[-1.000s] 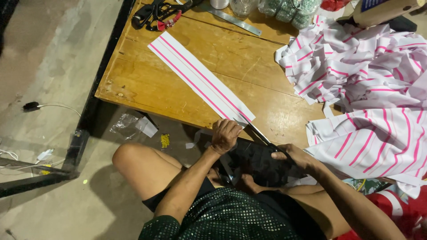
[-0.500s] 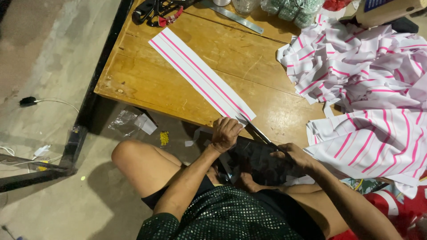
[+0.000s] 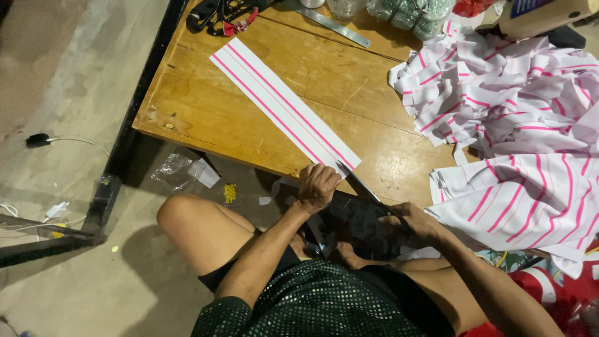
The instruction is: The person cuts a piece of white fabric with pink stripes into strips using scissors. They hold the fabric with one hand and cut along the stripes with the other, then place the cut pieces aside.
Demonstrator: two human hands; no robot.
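A long white fabric strip (image 3: pixel 281 103) with pink stripes lies diagonally across the wooden table (image 3: pixel 206 106). Its near end reaches the table's front edge. My left hand (image 3: pixel 317 186) pinches that near end at the edge. My right hand (image 3: pixel 417 223) grips a pair of scissors (image 3: pixel 362 187) whose blades point up toward the strip's end, right beside my left hand. Below the hands a dark cloth rests on my lap.
A heap of white and pink striped fabric (image 3: pixel 499 93) covers the table's right side, with more folded pieces (image 3: pixel 530 200) nearer. A metal ruler (image 3: pixel 331 22), black scissors with red trim (image 3: pixel 218 12) and jars stand at the back. Scraps lie on the concrete floor (image 3: pixel 62 93).
The strip's near end has stayed under my left hand. The scissors' blades have edged closer to the strip's end; the hands have barely shifted.
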